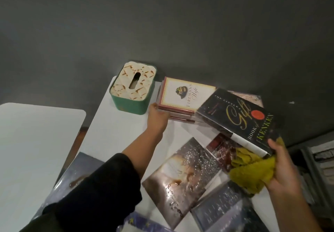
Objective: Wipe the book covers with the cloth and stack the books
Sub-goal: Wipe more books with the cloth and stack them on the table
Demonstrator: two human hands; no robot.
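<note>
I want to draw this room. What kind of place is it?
Probably a home or office reading corner, though I can't be sure. A white table against a dark grey wall holds many books, a stack of books and a green tissue box.

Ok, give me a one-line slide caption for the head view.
Left hand steadies the book stack while the right hand brings a black book and yellow cloth.

Perhaps a home: tissue box, books.
</note>
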